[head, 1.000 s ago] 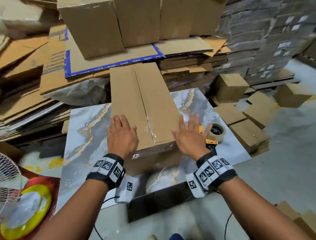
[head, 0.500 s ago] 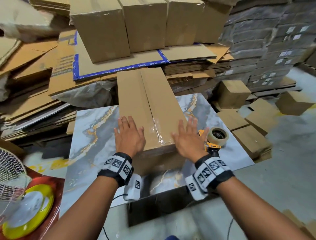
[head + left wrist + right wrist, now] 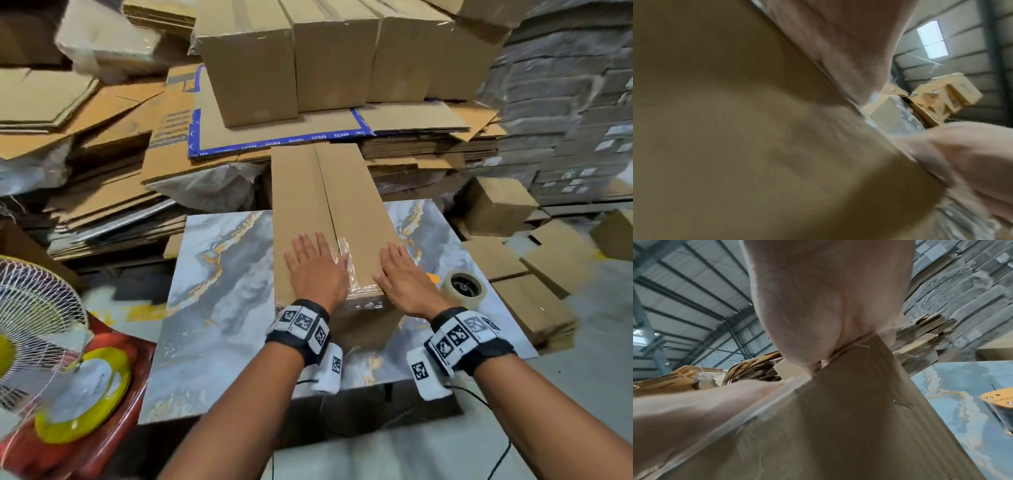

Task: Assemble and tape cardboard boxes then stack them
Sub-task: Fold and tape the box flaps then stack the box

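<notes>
My left hand (image 3: 317, 270) and right hand (image 3: 406, 279) stay flat, fingers spread, on the taped box (image 3: 334, 212) on the counter (image 3: 219, 274), slid slightly forward. Tape roll (image 3: 464, 287) just right.

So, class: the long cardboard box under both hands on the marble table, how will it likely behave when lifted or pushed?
The long box is probably light for its size: plain corrugated card. It overhangs the table's far edge, so a forward push may tip it. Only the near end shows clear tape, under the flat left hand and right hand, so the far flaps may flex.
</notes>
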The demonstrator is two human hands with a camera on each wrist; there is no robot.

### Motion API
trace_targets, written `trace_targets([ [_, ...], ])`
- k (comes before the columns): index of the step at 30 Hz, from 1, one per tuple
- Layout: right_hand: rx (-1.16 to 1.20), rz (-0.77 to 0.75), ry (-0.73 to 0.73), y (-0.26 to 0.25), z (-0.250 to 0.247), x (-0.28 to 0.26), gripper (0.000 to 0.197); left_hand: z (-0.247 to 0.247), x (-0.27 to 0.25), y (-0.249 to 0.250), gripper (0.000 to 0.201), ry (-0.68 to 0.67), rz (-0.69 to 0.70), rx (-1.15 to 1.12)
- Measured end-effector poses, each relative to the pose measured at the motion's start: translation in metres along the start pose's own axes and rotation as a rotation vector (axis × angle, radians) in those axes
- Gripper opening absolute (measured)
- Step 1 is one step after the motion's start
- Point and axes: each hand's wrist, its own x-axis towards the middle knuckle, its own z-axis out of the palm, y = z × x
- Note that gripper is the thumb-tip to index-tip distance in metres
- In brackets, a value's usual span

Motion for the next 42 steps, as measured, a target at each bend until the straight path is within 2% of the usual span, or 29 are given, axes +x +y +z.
trace_targets([
  [2, 0.007, 0.002, -0.003, -0.002, 0.001, 0.0, 0.066, -0.006, 0.005, -0.032, 0.075, 0.025, 0.001, -0.01],
  [4, 0.005, 0.011, -0.006, -0.001, 0.002, 0.0, 0.066, -0.01, 0.011, -0.061, 0.074, 0.036, 0.064, -0.123],
  [7, 0.004, 0.017, -0.016, 0.004, 0.002, 0.002, 0.067, -0.012, 0.008, -0.103, 0.058, 0.079, 0.201, -0.593],
  [9, 0.009, 0.015, -0.017, 0.005, 0.002, 0.004, 0.067, -0.008, -0.003, -0.133, 0.043, 0.18, 0.171, -0.783],
  [10, 0.006, 0.013, -0.016, 0.005, 0.002, 0.004, 0.067, -0.006, -0.01, -0.145, 0.045, 0.189, 0.157, -0.811],
  [13, 0.003, -0.001, -0.001, 0.003, 0.004, 0.005, 0.068, 0.005, -0.031, -0.162, 0.066, 0.084, 0.203, -0.84],
  [16, 0.0, -0.005, 0.019, 0.006, 0.007, 0.008, 0.067, 0.013, -0.046, -0.161, 0.067, 0.054, 0.197, -0.926],
  [19, -0.024, -0.026, 0.046, 0.01, 0.011, 0.012, 0.067, 0.024, -0.055, -0.161, 0.061, 0.092, 0.22, -0.945],
  [27, -0.076, -0.082, 0.132, 0.014, 0.017, 0.012, 0.07, 0.026, -0.057, -0.163, 0.064, 0.111, 0.291, -1.023],
  [33, -0.079, -0.074, 0.149, 0.012, 0.017, 0.011, 0.065, 0.031, -0.054, -0.161, 0.073, 0.224, 0.346, -0.857],
  [40, -0.061, -0.078, 0.168, 0.014, 0.018, 0.01, 0.066, 0.032, -0.042, -0.162, 0.072, 0.282, 0.385, -0.721],
  [42, -0.057, -0.074, 0.166, 0.014, 0.018, 0.01, 0.065, 0.032, -0.039, -0.164, 0.076, 0.281, 0.414, -0.689],
])
